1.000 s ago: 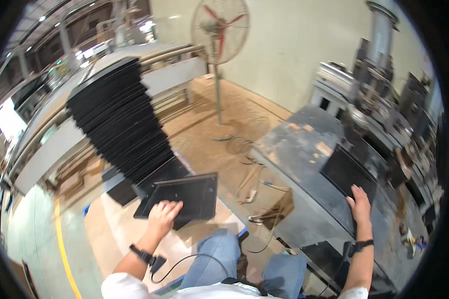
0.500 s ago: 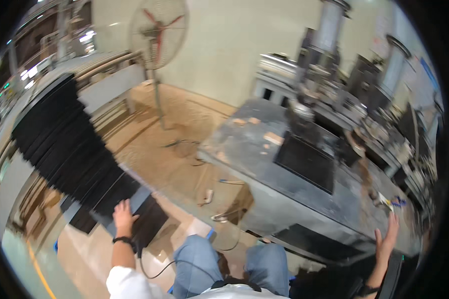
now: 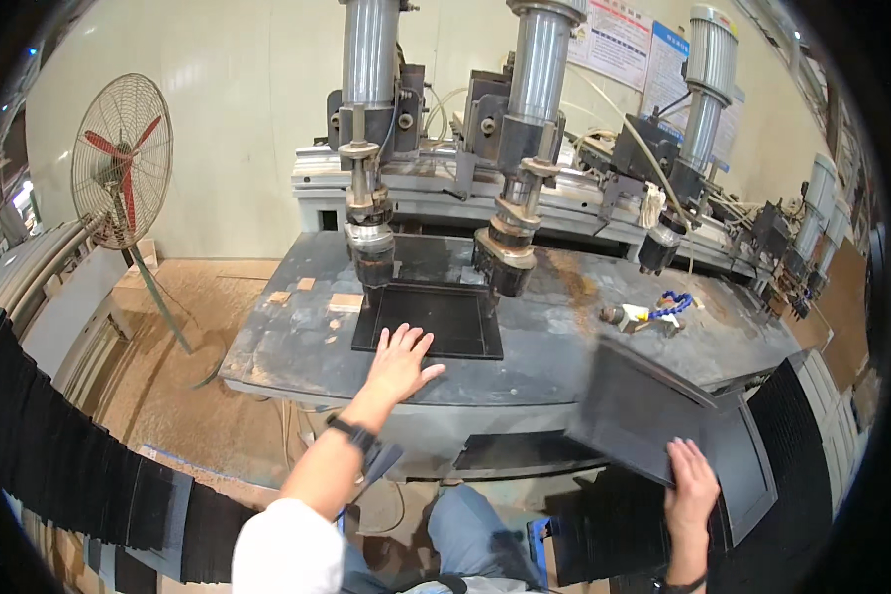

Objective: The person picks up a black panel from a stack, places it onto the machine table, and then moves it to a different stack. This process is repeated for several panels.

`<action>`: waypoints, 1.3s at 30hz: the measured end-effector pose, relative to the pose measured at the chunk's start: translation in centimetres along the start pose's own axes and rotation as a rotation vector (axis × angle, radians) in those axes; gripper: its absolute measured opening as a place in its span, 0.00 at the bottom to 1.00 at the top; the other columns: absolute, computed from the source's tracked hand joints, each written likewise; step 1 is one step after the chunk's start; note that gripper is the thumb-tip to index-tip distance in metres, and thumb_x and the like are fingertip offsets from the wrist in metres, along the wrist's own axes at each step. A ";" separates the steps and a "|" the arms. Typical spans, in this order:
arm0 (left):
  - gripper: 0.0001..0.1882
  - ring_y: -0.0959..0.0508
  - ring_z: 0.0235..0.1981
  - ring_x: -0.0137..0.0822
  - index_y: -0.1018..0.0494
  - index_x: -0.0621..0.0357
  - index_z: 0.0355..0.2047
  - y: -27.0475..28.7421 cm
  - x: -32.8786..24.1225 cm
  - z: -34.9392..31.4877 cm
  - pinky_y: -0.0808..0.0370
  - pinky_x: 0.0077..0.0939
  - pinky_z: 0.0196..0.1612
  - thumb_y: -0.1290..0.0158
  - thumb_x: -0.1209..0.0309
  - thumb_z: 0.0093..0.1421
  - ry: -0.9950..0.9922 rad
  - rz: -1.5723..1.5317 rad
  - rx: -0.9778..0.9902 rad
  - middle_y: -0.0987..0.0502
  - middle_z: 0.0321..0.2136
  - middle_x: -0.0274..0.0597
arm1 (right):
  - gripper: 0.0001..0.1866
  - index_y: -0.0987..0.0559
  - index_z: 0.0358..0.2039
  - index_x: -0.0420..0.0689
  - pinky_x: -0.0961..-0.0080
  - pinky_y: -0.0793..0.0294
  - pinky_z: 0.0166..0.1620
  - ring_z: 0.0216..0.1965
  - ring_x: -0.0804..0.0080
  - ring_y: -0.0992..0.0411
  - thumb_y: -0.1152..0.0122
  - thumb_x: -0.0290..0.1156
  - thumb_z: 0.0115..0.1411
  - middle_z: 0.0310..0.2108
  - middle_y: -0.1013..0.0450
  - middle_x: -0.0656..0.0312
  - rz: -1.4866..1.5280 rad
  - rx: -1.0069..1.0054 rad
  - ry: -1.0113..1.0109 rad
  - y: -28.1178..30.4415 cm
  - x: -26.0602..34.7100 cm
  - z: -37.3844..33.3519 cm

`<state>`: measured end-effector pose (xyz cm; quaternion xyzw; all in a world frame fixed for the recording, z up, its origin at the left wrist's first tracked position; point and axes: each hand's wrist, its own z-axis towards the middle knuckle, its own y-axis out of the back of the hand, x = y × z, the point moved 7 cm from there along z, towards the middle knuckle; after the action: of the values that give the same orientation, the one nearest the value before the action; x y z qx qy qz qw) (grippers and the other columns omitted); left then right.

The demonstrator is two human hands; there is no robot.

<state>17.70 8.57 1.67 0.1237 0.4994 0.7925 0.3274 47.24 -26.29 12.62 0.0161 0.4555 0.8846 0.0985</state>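
Note:
On the grey machine table (image 3: 307,371) a flat black rectangular panel (image 3: 455,332) lies beneath two upright drilling spindles (image 3: 371,247). My left hand (image 3: 399,364) reaches over the panel's near left corner with its fingers spread; whether it presses on the panel I cannot tell. At the right, my right hand (image 3: 691,490) grips the edge of another black panel (image 3: 636,411), which is tilted and a little blurred. Close beside that one stands a further dark panel (image 3: 745,465), in front of a row of black panels (image 3: 797,426).
A long stack of black panels (image 3: 79,455) runs along the left. A pedestal fan (image 3: 121,163) stands behind it on a dusty floor. Wood offcuts (image 3: 345,303) and a blue coiled hose (image 3: 671,305) lie on the table. More spindles (image 3: 711,59) line the right.
My view has swung right. My left hand has gone from the left stack to the panel on the table. My right hand, formerly open, now grips a panel.

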 end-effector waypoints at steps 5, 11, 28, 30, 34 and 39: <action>0.47 0.47 0.65 0.48 0.42 0.56 0.62 -4.0 0.3 1.2 0.56 0.55 0.65 0.57 0.33 0.53 0.158 0.011 0.133 0.41 0.62 0.47 | 0.26 0.22 0.40 0.45 0.65 0.25 0.49 0.44 0.60 0.24 0.47 0.13 0.37 0.41 0.23 0.56 0.396 -0.126 0.256 -4.8 6.5 7.9; 0.27 0.32 0.45 0.43 0.29 0.51 0.52 3.8 -2.8 -8.6 0.33 0.39 0.52 0.44 0.60 0.49 -0.119 -0.087 -0.036 0.31 0.42 0.42 | 0.19 0.23 0.44 0.48 0.62 0.27 0.50 0.46 0.60 0.26 0.45 0.21 0.49 0.43 0.24 0.60 0.381 -0.102 0.389 -15.5 14.7 14.9; 0.21 0.28 0.44 0.35 0.28 0.51 0.48 18.8 11.8 -52.7 0.31 0.30 0.43 0.50 0.73 0.51 0.918 0.762 -0.058 0.24 0.40 0.33 | 0.27 0.31 0.55 0.42 0.60 0.42 0.61 0.61 0.51 0.41 0.39 0.37 0.56 0.58 0.36 0.50 0.373 0.298 0.381 -27.6 22.0 21.0; 0.23 0.29 0.48 0.35 0.30 0.52 0.51 17.3 15.3 -55.5 0.32 0.32 0.48 0.51 0.73 0.52 1.023 0.771 -0.038 0.26 0.44 0.34 | 0.27 0.31 0.56 0.43 0.61 0.43 0.62 0.62 0.51 0.42 0.40 0.36 0.56 0.58 0.36 0.50 0.458 0.280 0.366 -25.2 22.1 20.7; 0.37 0.33 0.53 0.42 0.34 0.52 0.56 13.4 20.8 -59.6 0.34 0.36 0.54 0.37 0.57 0.45 1.123 0.594 0.040 0.33 0.53 0.36 | 0.27 0.32 0.58 0.43 0.65 0.46 0.63 0.63 0.53 0.43 0.42 0.31 0.57 0.59 0.37 0.51 0.611 0.228 0.318 -19.1 17.0 18.5; 0.39 0.34 0.54 0.44 0.34 0.54 0.55 13.3 22.6 -58.1 0.34 0.40 0.54 0.34 0.59 0.42 1.056 0.487 -0.002 0.33 0.54 0.38 | 0.33 0.38 0.61 0.42 0.64 0.52 0.65 0.65 0.53 0.47 0.42 0.26 0.54 0.62 0.42 0.48 0.345 0.093 0.079 -9.2 -2.3 10.7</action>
<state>-34.98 -21.99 -17.02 -0.1773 0.5514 0.7998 -0.1574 52.22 -12.90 11.58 0.0638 0.4900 0.8662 -0.0737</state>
